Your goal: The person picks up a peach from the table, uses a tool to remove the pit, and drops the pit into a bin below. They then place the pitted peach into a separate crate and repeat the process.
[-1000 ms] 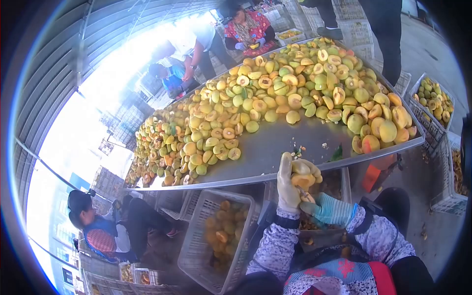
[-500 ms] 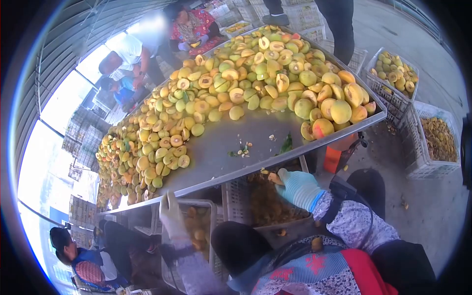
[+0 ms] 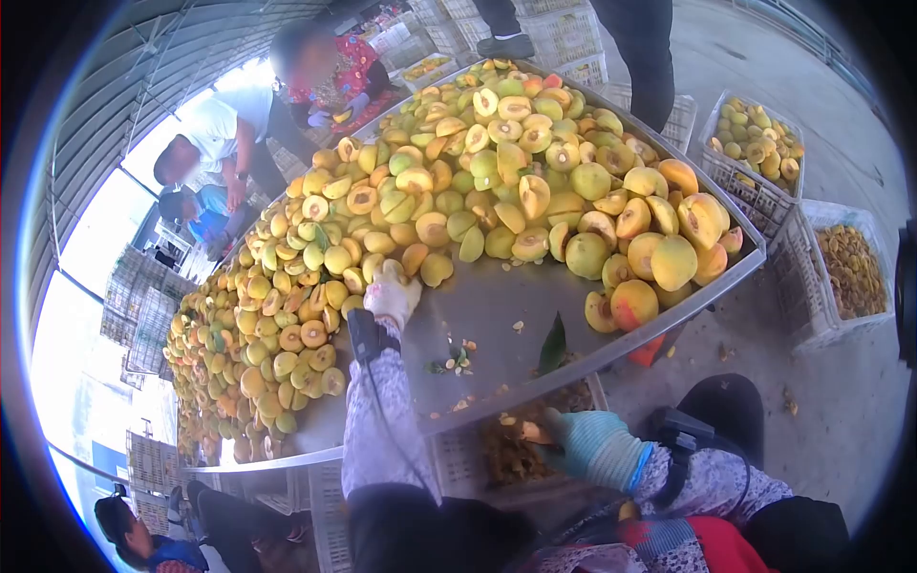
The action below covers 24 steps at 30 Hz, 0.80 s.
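Observation:
A metal tray table (image 3: 478, 329) bears a large heap of halved yellow-green fruit (image 3: 401, 205). My left hand (image 3: 393, 296), in a pale glove, reaches over the table and touches fruit at the heap's near edge; its fingertips are partly hidden among the halves. Below the near rim is my right hand (image 3: 597, 449), in a light-blue glove, its fingers closed round something brownish that I cannot make out, over a crate of pits or scraps (image 3: 516, 458). Small pits (image 3: 460, 359) and a green leaf (image 3: 553, 346) lie on the metal.
Crates of fruit (image 3: 755, 143) and of dried-looking pieces (image 3: 850, 272) stand at the right. Several people are around the table: one in a white shirt (image 3: 215, 129), one in red (image 3: 353, 72), one seated lower left (image 3: 129, 535). Dark-clad legs (image 3: 640, 57) stand behind the table.
My left hand has moved from below the table's near rim up onto the fruit. My right hand has shifted slightly down and right. The view has tilted somewhat.

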Tool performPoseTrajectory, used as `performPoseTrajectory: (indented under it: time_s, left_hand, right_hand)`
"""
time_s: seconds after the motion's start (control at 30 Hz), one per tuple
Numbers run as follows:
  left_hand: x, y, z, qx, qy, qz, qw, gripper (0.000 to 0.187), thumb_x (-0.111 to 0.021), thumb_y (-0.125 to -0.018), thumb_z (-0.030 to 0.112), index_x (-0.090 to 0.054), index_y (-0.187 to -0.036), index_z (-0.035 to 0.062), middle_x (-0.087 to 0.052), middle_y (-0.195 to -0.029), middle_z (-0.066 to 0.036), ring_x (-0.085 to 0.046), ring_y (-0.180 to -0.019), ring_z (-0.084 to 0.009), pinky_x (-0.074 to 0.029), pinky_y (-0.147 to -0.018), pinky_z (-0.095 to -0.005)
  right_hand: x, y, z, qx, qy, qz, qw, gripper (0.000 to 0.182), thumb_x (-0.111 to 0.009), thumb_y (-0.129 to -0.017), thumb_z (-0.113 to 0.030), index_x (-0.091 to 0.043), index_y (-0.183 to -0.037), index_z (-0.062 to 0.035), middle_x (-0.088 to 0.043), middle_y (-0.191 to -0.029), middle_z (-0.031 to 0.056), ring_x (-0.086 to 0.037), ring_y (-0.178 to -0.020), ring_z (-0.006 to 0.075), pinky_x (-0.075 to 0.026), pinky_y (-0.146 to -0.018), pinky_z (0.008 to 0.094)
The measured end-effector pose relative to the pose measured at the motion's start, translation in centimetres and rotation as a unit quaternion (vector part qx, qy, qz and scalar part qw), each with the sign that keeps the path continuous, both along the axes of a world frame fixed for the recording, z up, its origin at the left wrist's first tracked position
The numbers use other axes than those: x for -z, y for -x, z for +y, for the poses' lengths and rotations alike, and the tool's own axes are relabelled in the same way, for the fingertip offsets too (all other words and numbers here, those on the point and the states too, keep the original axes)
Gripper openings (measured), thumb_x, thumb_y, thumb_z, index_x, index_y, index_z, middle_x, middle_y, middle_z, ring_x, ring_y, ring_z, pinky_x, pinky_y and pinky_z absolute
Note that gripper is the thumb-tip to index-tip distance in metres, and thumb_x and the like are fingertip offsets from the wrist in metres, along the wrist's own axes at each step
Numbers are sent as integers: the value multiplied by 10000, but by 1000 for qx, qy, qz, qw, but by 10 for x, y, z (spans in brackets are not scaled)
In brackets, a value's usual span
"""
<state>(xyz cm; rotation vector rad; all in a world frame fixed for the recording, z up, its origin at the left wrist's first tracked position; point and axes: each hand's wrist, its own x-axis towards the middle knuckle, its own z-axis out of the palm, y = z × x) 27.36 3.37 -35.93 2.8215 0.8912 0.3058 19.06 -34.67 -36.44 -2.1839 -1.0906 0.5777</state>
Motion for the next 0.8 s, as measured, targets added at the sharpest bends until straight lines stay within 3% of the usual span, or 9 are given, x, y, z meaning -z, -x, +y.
performPoseTrajectory:
  time_s: [0.13,0.17,0.2,0.23,0.33,0.43,0.5,0.6,0.8]
  left_hand:
    - [5,50,-34,70,-23,-60,995,401,-699,-826,353,-589,-1105,87,-628,-1114,-178,-627,-982,-375,-510,-863,-461]
    - [-5,63,-45,61,64,-111,990,404,-693,-855,371,-597,-1115,78,-644,-1076,-148,-652,-970,-324,-536,-819,-453]
    - [-12,71,-54,22,310,-187,932,392,-667,-890,363,-589,-1159,88,-647,-1075,-124,-663,-963,-305,-557,-786,-430]
    - [-18,83,-62,-25,534,-251,807,383,-641,-924,355,-582,-1204,99,-650,-1074,-100,-674,-956,-286,-578,-752,-407]
    - [-53,123,-123,17,699,-314,642,419,-528,-996,387,-554,-1277,77,-652,-1053,-103,-680,-829,-223,-593,-604,-284]
    - [-55,138,-163,27,736,-330,590,555,-458,-995,524,-561,-1228,30,-666,-950,-141,-690,-778,-230,-552,-545,-267]
    - [-52,146,-181,28,725,-322,608,637,-421,-988,577,-579,-1208,0,-672,-936,-149,-675,-756,-217,-537,-558,-258]
    - [-53,152,-202,43,698,-341,628,631,-421,-997,537,-610,-1187,-34,-664,-990,-142,-641,-844,-200,-524,-765,-302]
    - [-43,154,-210,1,635,-386,669,624,-417,-999,538,-612,-1146,-37,-652,-922,-118,-630,-822,-198,-511,-712,-294]
  right_hand:
    - [-3,4,1,-10,-73,-35,997,268,-632,-884,-300,-525,-1033,-105,-675,-813,143,-665,-733,388,-522,-645,501]
    - [-3,6,1,-3,-98,-50,994,265,-640,-880,-293,-525,-1032,-109,-672,-814,143,-663,-731,387,-521,-636,495]
    - [1,8,2,22,-148,-75,986,265,-657,-872,-285,-531,-1023,-107,-674,-812,146,-658,-719,383,-518,-614,482]
    - [6,9,6,47,-190,-92,976,257,-660,-877,-281,-543,-1018,-101,-676,-802,146,-658,-712,379,-518,-603,472]
    - [0,9,17,88,-238,-77,964,267,-651,-889,-295,-552,-1020,-85,-673,-779,153,-659,-705,382,-516,-602,481]
    - [-7,11,24,90,-257,-33,962,265,-644,-917,-225,-555,-1098,-54,-646,-789,197,-648,-730,422,-511,-619,478]
    - [-7,14,29,75,-283,-60,954,245,-658,-906,-194,-551,-1072,-49,-639,-770,200,-646,-712,425,-501,-611,474]
    - [-3,19,33,93,-287,-72,951,264,-618,-915,-312,-549,-1021,-80,-651,-722,183,-651,-667,400,-506,-594,504]
    - [-6,21,31,80,-269,-12,960,272,-597,-925,-306,-564,-1037,-60,-657,-746,216,-656,-706,419,-511,-632,513]
